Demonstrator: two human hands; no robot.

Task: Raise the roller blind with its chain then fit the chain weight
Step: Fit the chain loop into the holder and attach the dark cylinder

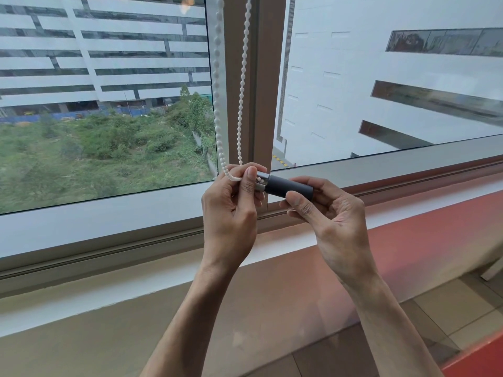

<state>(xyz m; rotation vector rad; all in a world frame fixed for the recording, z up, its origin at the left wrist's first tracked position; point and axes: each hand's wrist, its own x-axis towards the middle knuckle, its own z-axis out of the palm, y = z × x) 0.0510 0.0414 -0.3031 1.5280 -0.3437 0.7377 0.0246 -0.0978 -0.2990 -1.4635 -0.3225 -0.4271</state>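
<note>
Two strands of a white bead chain (241,104) hang down in front of the brown window mullion (261,77). Its bottom loop ends at my left hand (231,210), whose thumb and fingers pinch the loop against the silver open end of a dark grey cylindrical chain weight (288,187). A few beads show inside that end. My right hand (326,213) grips the weight's body from below and behind, holding it nearly level and tilted down to the right. The roller blind itself is out of view above.
A wide window sill (136,268) runs below my hands, lit reddish on the right. The window frame's lower rail (109,213) crosses behind them. Tiled floor (449,322) shows at the lower right. Buildings and greenery lie beyond the glass.
</note>
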